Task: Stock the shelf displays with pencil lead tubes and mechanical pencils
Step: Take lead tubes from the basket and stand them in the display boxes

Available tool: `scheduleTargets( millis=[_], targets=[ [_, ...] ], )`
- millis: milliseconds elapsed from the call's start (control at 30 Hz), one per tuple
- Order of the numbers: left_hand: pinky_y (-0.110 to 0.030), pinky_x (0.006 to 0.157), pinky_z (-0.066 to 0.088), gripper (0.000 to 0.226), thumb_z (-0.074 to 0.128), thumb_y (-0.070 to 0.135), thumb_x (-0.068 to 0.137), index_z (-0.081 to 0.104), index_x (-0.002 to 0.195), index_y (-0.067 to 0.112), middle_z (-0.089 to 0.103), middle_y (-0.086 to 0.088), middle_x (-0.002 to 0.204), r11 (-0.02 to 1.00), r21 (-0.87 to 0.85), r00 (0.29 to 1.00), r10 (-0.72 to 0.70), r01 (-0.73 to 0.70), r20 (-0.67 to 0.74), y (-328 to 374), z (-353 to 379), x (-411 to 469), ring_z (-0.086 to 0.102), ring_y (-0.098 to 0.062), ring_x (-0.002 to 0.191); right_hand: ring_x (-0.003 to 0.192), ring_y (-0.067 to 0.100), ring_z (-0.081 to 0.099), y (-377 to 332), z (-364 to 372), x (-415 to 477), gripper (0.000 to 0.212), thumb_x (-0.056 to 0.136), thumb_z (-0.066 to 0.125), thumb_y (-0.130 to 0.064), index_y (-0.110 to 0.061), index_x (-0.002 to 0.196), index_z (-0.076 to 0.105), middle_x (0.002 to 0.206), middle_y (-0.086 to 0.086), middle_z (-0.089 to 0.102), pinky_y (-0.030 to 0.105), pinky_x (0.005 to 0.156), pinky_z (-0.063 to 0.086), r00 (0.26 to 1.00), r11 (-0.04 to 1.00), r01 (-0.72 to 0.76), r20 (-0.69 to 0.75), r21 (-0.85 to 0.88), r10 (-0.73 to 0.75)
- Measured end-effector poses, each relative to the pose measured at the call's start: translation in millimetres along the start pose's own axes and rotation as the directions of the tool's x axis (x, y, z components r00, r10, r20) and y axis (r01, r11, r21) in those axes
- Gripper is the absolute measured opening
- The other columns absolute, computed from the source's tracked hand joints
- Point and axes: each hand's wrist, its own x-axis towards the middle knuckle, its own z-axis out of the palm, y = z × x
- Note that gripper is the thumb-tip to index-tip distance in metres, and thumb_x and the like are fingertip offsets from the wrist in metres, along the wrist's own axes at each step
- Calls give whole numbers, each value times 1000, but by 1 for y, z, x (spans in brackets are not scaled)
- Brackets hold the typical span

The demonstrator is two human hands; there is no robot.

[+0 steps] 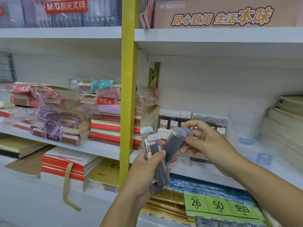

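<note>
Head | lead tubes (174,145): flat, dark, grey-capped (fanned) | left hand (142,176) grips

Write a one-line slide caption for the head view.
Left hand grips a bundle of lead tubes while the right hand pinches a tube before the shelf display.

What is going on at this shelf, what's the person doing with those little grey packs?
A person is stocking pencil lead. The left hand grips a bunch of lead tubes fanned upward, and the right hand pinches the top of a tilted tube in that bunch, apparently to pull it free. Just behind the hands, two display boxes stand on the white shelf with rows of similar tubes in them. The pinched tube is not yet in a box.
</note>
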Motion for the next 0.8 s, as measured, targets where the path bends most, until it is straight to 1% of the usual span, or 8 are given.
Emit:
scheduleTargets(
  millis=[167, 267, 433, 500, 600, 667, 733, 800],
  targets=[
    [-23, 50, 53, 14, 71, 23, 92, 73, 89, 37, 78, 2, 77, 1000, -29, 998, -13, 11, -54, -2, 2, 1, 72, -8, 61, 66, 22, 71, 0, 1, 1, 30, 90, 63, -4, -28, 108, 64, 92, -2, 75, 25, 53, 54, 995, 997, 80, -57, -13, -81],
    [-25, 48, 53, 11, 71, 22, 91, 69, 100, 30, 75, 1, 72, 1000, -20, 992, -1, -2, -125, -2, -3, 3, 70, -11, 58, 67, 26, 72, 1, -4, 2, 31, 91, 62, -2, -29, 107, 65, 98, -1, 75, 26, 52, 55, 991, 996, 85, -103, 36, -81],
    [-35, 74, 55, 23, 68, 13, 93, 68, 114, 24, 78, -7, 103, 995, -76, 973, 46, -65, -228, 0, -13, 8, 74, -24, 97, 74, 30, 73, 1, -19, 5, 27, 93, 56, 1, -22, 102, 68, 92, 9, 75, 24, 59, 57, 986, 993, 94, -142, 76, -83],
    [-36, 78, 53, 24, 66, 10, 95, 66, 115, 23, 78, -7, 106, 991, -113, 977, 47, -71, -207, 2, -13, 7, 75, -25, 100, 77, 30, 72, -2, -22, 6, 17, 93, 58, -5, -17, 100, 67, 92, 12, 74, 26, 63, 57, 990, 991, 84, -122, 105, -71],
    [-33, 77, 54, 24, 63, 10, 96, 65, 115, 25, 79, -5, 106, 991, -118, 984, 48, -69, -171, 0, -8, 6, 77, -23, 96, 81, 20, 72, -4, -20, 6, 12, 89, 62, -25, -17, 97, 65, 96, 4, 74, 25, 69, 55, 993, 998, 61, -97, -2, -61],
    [-29, 71, 56, 23, 64, 13, 96, 67, 112, 29, 79, -3, 104, 992, -113, 984, 41, -62, -176, -1, -6, 5, 77, -19, 93, 83, 10, 71, -5, -19, 5, 8, 93, 60, -23, -25, 99, 63, 99, -7, 74, 20, 66, 55, 994, 993, 48, -96, -103, -58],
    [-30, 71, 57, 23, 65, 14, 96, 66, 113, 31, 79, -3, 103, 990, -123, 981, 39, -63, -189, -1, -5, 5, 77, -19, 93, 88, 4, 70, -6, -21, 3, 21, 94, 59, -17, -32, 108, 57, 101, -14, 74, 16, 66, 55, 994, 984, 49, -85, -174, -64],
    [-32, 74, 56, 25, 64, 13, 97, 65, 115, 30, 79, -3, 104, 989, -131, 980, 46, -73, -196, 1, -6, 6, 77, -20, 94, 89, 4, 71, -7, -23, 1, 30, 91, 64, -17, -34, 113, 53, 98, -15, 74, 22, 69, 57, 992, 979, 30, -113, -203, -54]
  ],
)
